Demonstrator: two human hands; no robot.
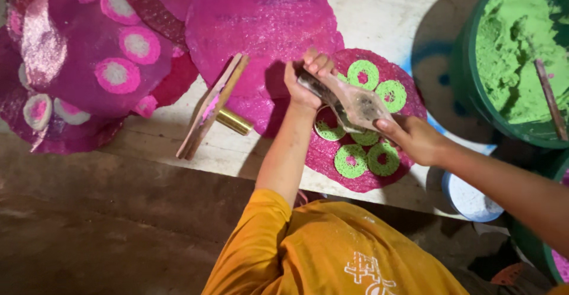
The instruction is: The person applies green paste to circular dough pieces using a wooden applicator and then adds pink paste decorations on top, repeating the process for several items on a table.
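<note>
Seen from above, a person in an orange shirt (332, 253) works over a pale wooden desk (379, 10). Closest in, the left hand (305, 79) and right hand (412, 138) are both closed on the two ends of one clear, smeared plastic bag (352, 102), which stretches slantwise between them; what it holds cannot be made out. Directly beneath the hands lies a round pink disc (361, 179), flat on the desk, carrying several green rings (349, 160) with pink centres, some partly hidden under the bag. Just below the right forearm, at the desk's near edge, sits a small white bowl (471, 200); its contents cannot be told. To the left of the left hand, a little apart, lie a flat wooden stick (213, 105) stained pink and a short brass tube (234, 121) touching its side. Beyond the hands spreads a large plain pink disc (261, 28). Farther left is an overlapping heap of pink and purple discs (77, 93) dotted with white-and-pink rings. Far to the right of the right hand stands a dark green bucket (468, 87) filled with bright green powdery paste (510, 52), a thin brown stick (550, 96) leaning inside it.
</note>
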